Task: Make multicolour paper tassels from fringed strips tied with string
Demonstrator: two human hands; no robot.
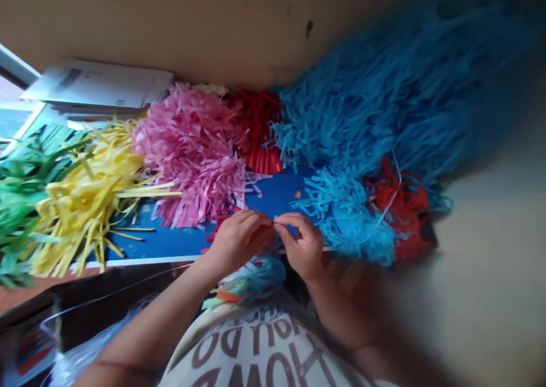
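My left hand (243, 236) and my right hand (302, 243) meet fingertip to fingertip over the front edge of the blue table (281, 188). Both pinch at the same spot; what lies between the fingers is too small to make out. Just below them, against my shirt, hangs a bunch of multicoloured fringe strips (256, 276) in blue, green and orange. Red paper strips (211, 236) stick out behind my left hand. A thin white string (128, 287) runs from the lower left toward my left forearm, where its end is hidden.
Fringed paper piles line the table: green (25, 193), yellow (91, 190), pink (196, 148), dark red (260, 131) and a large blue heap (375, 102). Orange-red fringe (403, 210) lies at the right end. Papers (115, 85) are stacked back left against the wall (213, 23).
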